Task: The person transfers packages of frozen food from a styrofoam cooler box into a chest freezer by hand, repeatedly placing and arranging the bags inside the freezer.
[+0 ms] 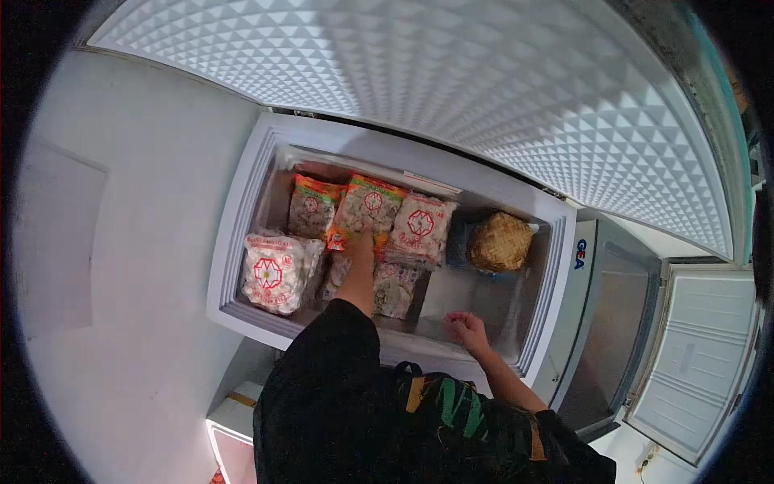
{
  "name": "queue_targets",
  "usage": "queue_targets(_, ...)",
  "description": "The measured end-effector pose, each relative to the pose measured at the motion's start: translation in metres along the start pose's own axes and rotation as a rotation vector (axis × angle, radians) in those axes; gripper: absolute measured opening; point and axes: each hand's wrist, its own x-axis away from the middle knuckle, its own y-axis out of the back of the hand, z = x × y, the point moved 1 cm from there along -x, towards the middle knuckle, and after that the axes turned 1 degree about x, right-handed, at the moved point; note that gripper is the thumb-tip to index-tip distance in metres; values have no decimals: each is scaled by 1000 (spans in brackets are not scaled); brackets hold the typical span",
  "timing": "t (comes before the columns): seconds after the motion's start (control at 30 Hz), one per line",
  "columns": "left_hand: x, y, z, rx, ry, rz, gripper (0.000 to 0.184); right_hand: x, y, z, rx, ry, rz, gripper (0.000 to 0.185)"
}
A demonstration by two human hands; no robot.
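My left hand [362, 244] reaches down into the chest freezer [230, 242], at the lower edge of an orange-and-clear bag of frozen food [371, 204]. Its fingers blend into the bag, so their grip is unclear. My right hand [468, 330] is over the freezer's near right part, fingers curled in. Something thin and pinkish shows at the fingertips, too small to name. Beside the left hand lie a red-printed white bag [422, 227] and a second orange bag [313, 206]. Lower bags [394, 290] lie under my left forearm.
A plump red-printed bag [278, 274] stands at the freezer's left end. A woven brown basket-like item [501, 242] sits at the far right. The raised lid [500, 81] leans behind. Another freezer labelled GEA [580, 254] stands at right, near an open white door [695, 355].
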Motion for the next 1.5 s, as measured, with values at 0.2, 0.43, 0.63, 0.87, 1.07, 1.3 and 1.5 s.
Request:
queue_targets(0.2,-54,-31,35,-189,-197,-87,95,-15,15,2,141,68,16,20)
queue_targets(0.43,-33,-18,47,167,-355,-110,87,-12,1,13,52,164,33,19)
queue_targets(0.63,-19,1,52,22,-153,-56,82,-12,-6,8,124,130,16,19)
queue_targets(0.87,-32,-24,96,-652,-905,-217,41,-9,-10,-6,28,201,-17,20)
queue_targets(1.07,50,-10,52,167,-444,660,24,2,-5,-16,-166,77,-69,20)
queue_targets(1.3,289,63,-62,-774,-810,1785,57,62,10,61,-797,230,393,43)
queue_targets(1.5,363,68,-94,-508,-732,2494,53,92,31,66,-1031,455,513,43)
